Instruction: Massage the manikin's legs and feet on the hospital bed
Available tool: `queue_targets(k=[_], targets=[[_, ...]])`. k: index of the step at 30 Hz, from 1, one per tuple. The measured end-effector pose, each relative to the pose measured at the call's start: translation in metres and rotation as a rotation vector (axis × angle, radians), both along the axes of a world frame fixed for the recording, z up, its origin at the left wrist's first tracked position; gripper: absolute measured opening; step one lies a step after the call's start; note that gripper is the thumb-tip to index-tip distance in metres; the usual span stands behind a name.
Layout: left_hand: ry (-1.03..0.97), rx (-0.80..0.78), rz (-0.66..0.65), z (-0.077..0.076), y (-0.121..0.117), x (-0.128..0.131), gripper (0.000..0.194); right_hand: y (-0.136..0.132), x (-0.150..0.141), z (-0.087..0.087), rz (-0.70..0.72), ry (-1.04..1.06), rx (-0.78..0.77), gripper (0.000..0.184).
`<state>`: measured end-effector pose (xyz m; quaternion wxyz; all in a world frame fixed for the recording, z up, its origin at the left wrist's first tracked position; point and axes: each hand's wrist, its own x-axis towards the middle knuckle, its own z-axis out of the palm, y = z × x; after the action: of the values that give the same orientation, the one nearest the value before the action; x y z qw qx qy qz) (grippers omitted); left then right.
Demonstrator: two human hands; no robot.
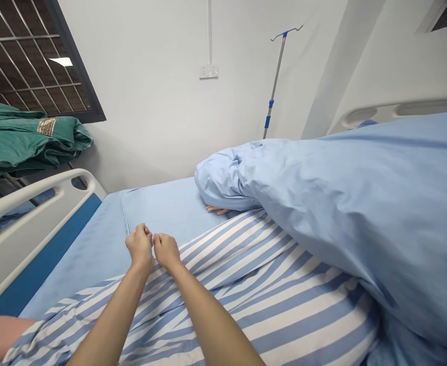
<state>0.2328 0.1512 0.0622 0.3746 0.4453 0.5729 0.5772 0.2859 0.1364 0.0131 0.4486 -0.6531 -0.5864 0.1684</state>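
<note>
My left hand (140, 245) and my right hand (166, 249) are side by side, almost touching, both closed with the fingers curled in. They are at the far edge of blue-and-white striped trousers (284, 310) on a figure lying on the bed. Whether cloth is caught inside either fist is hidden. Both forearms reach across the striped legs. A light blue quilt (307, 198) is folded back over the upper part of the figure. From under it poke the fingers of a hand (218, 209). Bare skin of a lower leg (2, 335) shows past the trouser hem.
The light blue bed sheet (162, 203) lies beyond my hands. A cream and blue bed end board (67, 190) stands at left, another board (406, 108) at right. An IV pole (277, 76) rises by the wall. Folded green cloth (29, 140) is piled under the barred window (29, 56).
</note>
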Motion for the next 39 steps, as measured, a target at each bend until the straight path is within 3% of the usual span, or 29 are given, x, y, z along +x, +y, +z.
queue_targets(k=[4, 7, 10, 17, 24, 27, 33, 39], targets=[[0.053, -0.033, 0.013, -0.018, -0.006, 0.003, 0.019, 0.005, 0.009, 0.004, -0.033, 0.203, 0.002, 0.042], [0.261, 0.009, -0.032, -0.039, -0.018, 0.005, 0.025, 0.006, 0.015, 0.006, -0.047, 0.34, 0.014, 0.04], [0.484, 0.078, -0.05, -0.049, -0.023, 0.006, 0.032, 0.004, 0.017, 0.006, -0.049, 0.375, 0.049, 0.039], [0.582, 0.07, -0.062, -0.049, -0.021, 0.003, 0.032, 0.005, 0.016, 0.003, -0.024, 0.183, 0.027, 0.041], [0.652, -0.001, -0.071, -0.047, -0.023, 0.006, 0.03, 0.004, 0.039, 0.031, 0.054, -0.069, 0.068, 0.036], [0.66, -0.012, -0.066, -0.048, -0.023, 0.007, 0.032, -0.003, 0.051, 0.03, 0.051, -0.15, 0.095, 0.039], [0.697, -0.014, -0.062, -0.047, -0.024, 0.01, 0.033, -0.007, 0.067, 0.006, 0.059, 0.031, 0.066, 0.041], [0.643, -0.014, -0.148, -0.039, -0.018, 0.018, 0.032, -0.005, 0.07, 0.008, 0.047, 0.207, 0.103, 0.042]])
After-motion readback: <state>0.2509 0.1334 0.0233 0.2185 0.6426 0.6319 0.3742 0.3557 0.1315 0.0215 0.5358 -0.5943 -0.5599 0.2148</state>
